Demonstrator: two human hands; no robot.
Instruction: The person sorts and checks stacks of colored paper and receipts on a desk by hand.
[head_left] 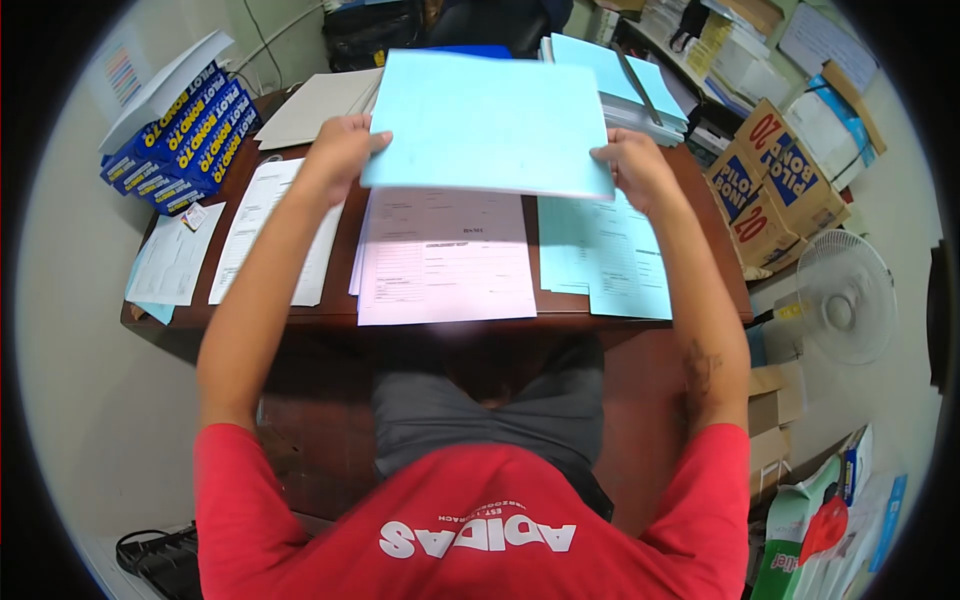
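A stack of light blue paper (490, 125) is held up level above the desk between my two hands. My left hand (345, 155) grips its left edge, thumb on top. At the opposite edge, my right hand (637, 165) pinches the right side the same way. Below the held sheets lies a pile of pink printed forms (450, 265), its far part covered by them. To its right rest light blue printed forms (625, 255), and to its left white printed forms (260, 225).
Blue paper-ream boxes (185, 140) are stacked at the desk's left. A tall pile of blue sheets (640, 85) with a dark strip stands at the back right. Cardboard boxes (775, 185) and a fan (845, 300) are right of the desk (715, 220). Grey-white folders (310, 110) lie back left.
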